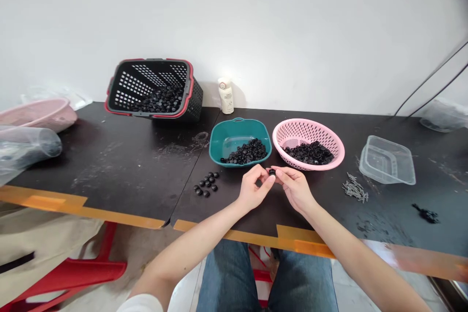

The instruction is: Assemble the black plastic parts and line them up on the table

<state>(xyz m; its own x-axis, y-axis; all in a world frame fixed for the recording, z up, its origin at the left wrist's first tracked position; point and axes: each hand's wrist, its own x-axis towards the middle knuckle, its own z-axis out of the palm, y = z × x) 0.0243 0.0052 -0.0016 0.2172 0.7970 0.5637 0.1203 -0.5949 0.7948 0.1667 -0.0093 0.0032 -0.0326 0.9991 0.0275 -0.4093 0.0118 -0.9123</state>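
left hand [254,189]: pinching black plastic cap [272,172], lower center
right hand [295,189]: pinching same cap from other side
cap: between hands, just below teal tub [234,126]

Small black round cap [272,172] pinched between my left hand [254,186] and right hand [294,187], lower centre of frame, held over the table. Detail too small to read. Loose black caps [206,184] lie in a tight cluster just left of my left hand. Teal tub [230,131] sits just above my hands, with a heap of black caps [245,152] in its front half. Pink perforated colander [310,129] sits just right of the tub, with another heap of black caps [309,153] in its bottom.
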